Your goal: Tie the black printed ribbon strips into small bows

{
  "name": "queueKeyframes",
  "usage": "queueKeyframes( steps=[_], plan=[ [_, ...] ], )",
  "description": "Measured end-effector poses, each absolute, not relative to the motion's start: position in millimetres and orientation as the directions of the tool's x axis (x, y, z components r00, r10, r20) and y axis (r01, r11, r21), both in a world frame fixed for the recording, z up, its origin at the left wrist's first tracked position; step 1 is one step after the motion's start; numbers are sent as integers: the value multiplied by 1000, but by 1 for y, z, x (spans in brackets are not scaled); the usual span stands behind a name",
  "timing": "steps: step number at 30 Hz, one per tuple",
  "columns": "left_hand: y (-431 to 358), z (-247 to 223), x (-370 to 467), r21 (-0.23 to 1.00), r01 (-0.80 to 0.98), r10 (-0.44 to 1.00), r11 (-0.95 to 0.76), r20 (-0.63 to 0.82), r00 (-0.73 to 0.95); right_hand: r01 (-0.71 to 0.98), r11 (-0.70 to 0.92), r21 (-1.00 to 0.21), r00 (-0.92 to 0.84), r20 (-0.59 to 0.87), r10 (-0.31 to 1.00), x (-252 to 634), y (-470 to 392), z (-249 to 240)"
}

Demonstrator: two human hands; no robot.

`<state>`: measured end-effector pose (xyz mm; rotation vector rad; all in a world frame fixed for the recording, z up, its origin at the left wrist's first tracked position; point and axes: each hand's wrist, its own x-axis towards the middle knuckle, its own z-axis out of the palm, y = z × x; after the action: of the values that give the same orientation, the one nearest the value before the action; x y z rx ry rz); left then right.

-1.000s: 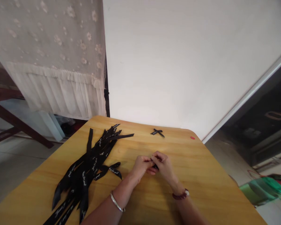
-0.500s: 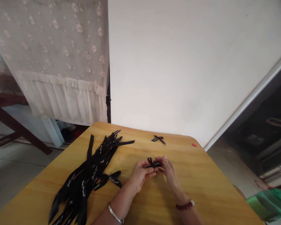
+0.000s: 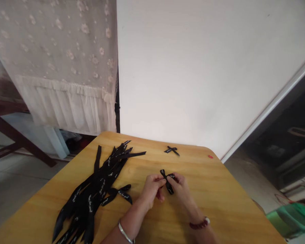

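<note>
Between my two hands, above the wooden table (image 3: pixel 193 217), is a black ribbon bow (image 3: pixel 170 188) with white lettering. My left hand (image 3: pixel 153 189) pinches its left side between thumb and fingers. On the other side, the thumb and fingers of my right hand (image 3: pixel 179 184) grip the bow near its right loop. One ribbon tail hangs down between the hands. Beyond them lies a small black bow (image 3: pixel 172 150) near the far edge. To the left is a heap of black printed ribbons (image 3: pixel 101 183), with a looped ribbon (image 3: pixel 122 194) at its right side.
A small red piece (image 3: pixel 210 156) lies near the far right corner of the table. A white wall panel (image 3: pixel 193 74) rises behind the far edge. At the left hangs a lace curtain (image 3: pixel 66 67); green material (image 3: pixel 292 220) sits low at the right.
Both hands have shifted their hold on the bow, and my right thumb now presses on its front. A ribbon tail now hangs downward where the bow lay flatter before.
</note>
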<state>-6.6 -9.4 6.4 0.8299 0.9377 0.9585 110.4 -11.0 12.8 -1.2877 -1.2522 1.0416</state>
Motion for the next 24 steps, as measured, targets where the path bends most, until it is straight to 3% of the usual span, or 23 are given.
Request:
queueKeyframes(
  steps=[3, 7, 13, 19, 24],
  plan=[
    [-6, 10, -12, 904, -279, 937, 323, -265, 225, 94, 61, -994, 108, 71, 992, 113, -11, 14],
    [1, 15, -19, 942, -264, 976, 209, -219, -9, 36, 43, -998, 108, 47, 993, 115, -13, 19],
    [0, 13, -13, 946, -277, 977, 165, -118, 178, 8, 43, -999, 7, 44, 999, 108, -15, 23],
    [2, 5, -13, 992, -90, 995, 92, -90, 33, 35, -3, -999, 93, 1, 996, 110, -15, 22],
    [3, 3, -14, 997, 37, 997, -65, 67, -50, 144, 70, -987, 99, 84, 991, 112, -12, 17]
  ],
)
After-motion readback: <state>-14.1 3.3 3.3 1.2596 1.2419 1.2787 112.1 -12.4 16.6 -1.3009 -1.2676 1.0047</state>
